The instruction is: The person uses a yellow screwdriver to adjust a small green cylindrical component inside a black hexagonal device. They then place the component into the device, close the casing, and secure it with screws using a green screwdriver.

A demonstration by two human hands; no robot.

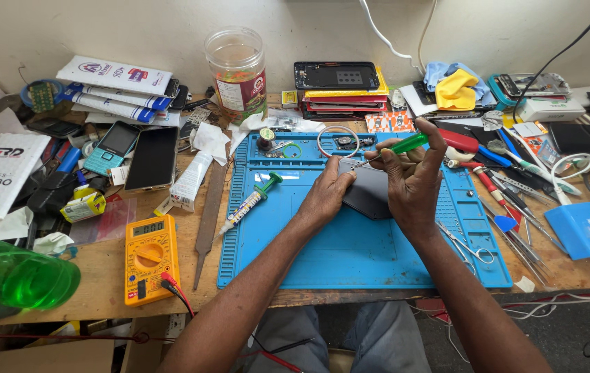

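On the blue mat (350, 255) atop a cluttered wooden bench (101, 290), the left hand (326, 197) grips a dark phone (367, 193); the right hand (412, 183) clamps a green screwdriver (405, 144).

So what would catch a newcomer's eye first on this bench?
Mid-frame, the left hand steadies a dark phone on the blue work mat, while the right hand works a green-handled screwdriver at it. Next come the yellow multimeter at front left and the green bottle at the left edge.

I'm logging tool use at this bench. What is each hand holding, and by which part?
The right hand grips a green-handled screwdriver by its handle. The left hand steadies a dark phone at its left edge.
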